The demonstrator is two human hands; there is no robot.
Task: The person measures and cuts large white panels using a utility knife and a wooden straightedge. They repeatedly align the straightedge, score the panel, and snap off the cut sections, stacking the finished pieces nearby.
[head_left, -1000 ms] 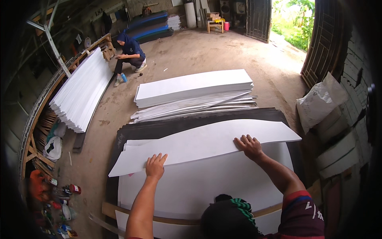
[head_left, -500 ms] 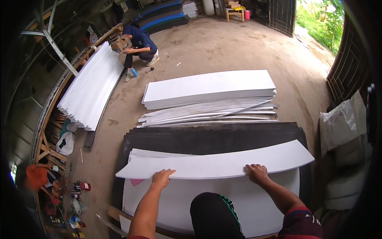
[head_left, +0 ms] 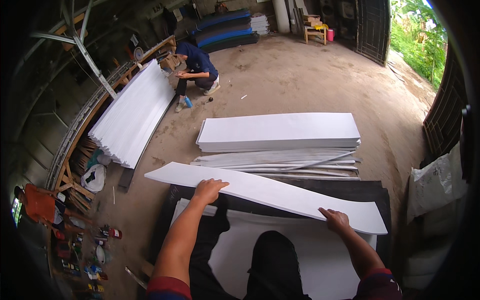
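A long white foam strip [head_left: 270,189] slants across the middle, its left end farther from me and its right end nearer. My left hand [head_left: 211,191] is closed on its near edge, left of the middle. Toward the right end, my right hand [head_left: 335,220] grips the same edge. The strip is held over a black sheet stack [head_left: 367,192] with a large white sheet [head_left: 300,250] lying on top. My dark-trousered legs are over that white sheet and hide part of it.
Beyond lie a stack of white strips [head_left: 280,128] and loose offcuts [head_left: 280,166]. White sheets [head_left: 130,117] lean at the left. One person [head_left: 197,65] crouches behind; another in orange [head_left: 40,202] is far left among cans. White sacks [head_left: 435,185] stand right.
The strip has turned: its left end has swung away from me and its right end has come nearer. Both hands kept hold. My left leg now shows over the sheets, and the view has shifted.
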